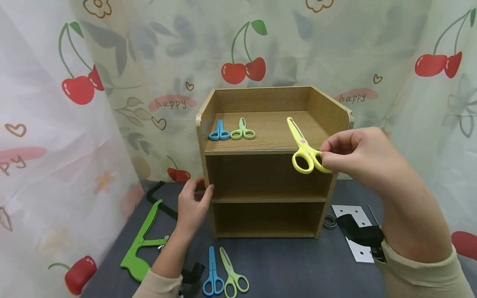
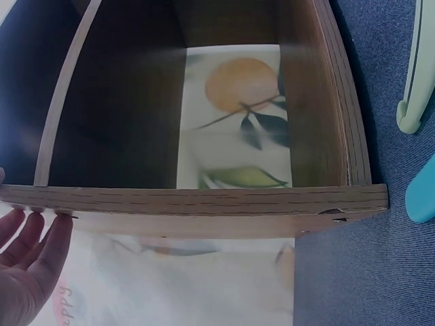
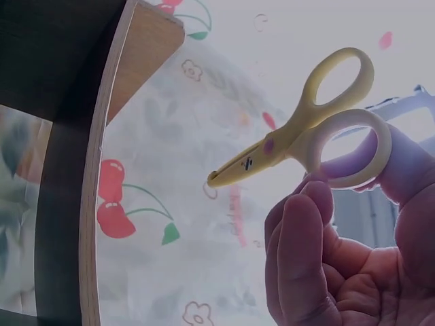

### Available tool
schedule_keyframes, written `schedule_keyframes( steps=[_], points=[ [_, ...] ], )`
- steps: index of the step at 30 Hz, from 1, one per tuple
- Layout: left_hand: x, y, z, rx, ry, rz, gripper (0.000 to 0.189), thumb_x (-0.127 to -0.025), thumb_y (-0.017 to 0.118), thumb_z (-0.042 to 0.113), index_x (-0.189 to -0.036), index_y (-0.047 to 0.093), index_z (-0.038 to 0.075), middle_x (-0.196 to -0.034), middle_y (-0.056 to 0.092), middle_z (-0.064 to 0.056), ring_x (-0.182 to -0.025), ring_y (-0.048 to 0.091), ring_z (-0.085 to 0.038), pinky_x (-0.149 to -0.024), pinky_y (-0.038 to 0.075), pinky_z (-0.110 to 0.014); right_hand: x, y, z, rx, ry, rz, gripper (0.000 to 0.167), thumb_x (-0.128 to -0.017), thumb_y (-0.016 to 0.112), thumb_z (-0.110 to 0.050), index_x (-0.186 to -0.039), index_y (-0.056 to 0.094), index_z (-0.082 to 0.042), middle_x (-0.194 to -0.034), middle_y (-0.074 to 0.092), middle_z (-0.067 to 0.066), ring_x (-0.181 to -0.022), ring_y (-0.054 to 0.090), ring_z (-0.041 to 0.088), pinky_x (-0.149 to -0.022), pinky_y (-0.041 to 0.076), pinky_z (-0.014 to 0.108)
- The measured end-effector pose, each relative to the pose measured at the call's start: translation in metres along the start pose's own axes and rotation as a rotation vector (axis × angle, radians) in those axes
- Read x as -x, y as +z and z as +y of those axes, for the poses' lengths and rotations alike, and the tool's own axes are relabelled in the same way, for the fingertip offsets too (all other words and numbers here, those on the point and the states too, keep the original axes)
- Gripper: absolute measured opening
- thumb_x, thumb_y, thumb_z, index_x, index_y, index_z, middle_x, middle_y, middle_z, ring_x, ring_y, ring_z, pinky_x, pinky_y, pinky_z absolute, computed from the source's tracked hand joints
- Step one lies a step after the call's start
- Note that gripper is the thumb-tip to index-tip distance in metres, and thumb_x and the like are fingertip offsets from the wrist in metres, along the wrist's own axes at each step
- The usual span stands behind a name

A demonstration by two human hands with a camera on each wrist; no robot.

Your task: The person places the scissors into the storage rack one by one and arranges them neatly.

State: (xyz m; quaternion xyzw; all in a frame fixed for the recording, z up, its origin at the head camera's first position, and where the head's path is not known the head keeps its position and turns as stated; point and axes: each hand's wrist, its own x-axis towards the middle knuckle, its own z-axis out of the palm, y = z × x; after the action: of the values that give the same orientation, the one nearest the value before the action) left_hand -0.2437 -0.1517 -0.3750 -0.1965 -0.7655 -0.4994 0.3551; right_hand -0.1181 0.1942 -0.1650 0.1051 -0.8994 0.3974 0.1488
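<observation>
In the head view my right hand [image 1: 363, 159] pinches a pair of yellow scissors [image 1: 303, 145] by one handle loop, blades pointing up, in front of the top shelf of a small wooden shelf unit [image 1: 266, 152]. The right wrist view shows the same yellow scissors [image 3: 285, 139] with thumb and fingers at one loop. My left hand [image 1: 193, 203] rests its fingertips against the unit's left side panel; the left wrist view has the fingers [image 2: 58, 248] touching the panel edge. On the top shelf stand small blue scissors [image 1: 220, 131] and small green scissors [image 1: 242, 130], side by side.
Before the unit lie larger blue scissors [image 1: 213, 275] and light green scissors [image 1: 232, 275]. A bright green saw-like tool [image 1: 143, 244] with a black bar is at left. To the right are a white perforated plate [image 1: 359, 248] and a dark coil [image 1: 329, 222]. A printed curtain [image 1: 167, 62] hangs behind.
</observation>
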Motion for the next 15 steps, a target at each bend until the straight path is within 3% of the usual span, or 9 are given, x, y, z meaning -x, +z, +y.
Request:
schedule_keyframes(
  steps=[15],
  points=[
    [0.000,0.000,-0.002,0.004,0.013,-0.004,0.025,-0.095,0.075,0.013,-0.117,0.069,0.004,-0.104,0.066,-0.008,-0.094,0.066,-0.020,-0.073,0.061,-0.038,-0.055,0.004,-0.018,-0.034,0.031,-0.040,0.020,-0.088,0.064,-0.015,-0.099,0.075,-0.003,-0.081,0.068,0.002,-0.076,0.066,0.021,-0.072,0.055,0.033]
  ],
)
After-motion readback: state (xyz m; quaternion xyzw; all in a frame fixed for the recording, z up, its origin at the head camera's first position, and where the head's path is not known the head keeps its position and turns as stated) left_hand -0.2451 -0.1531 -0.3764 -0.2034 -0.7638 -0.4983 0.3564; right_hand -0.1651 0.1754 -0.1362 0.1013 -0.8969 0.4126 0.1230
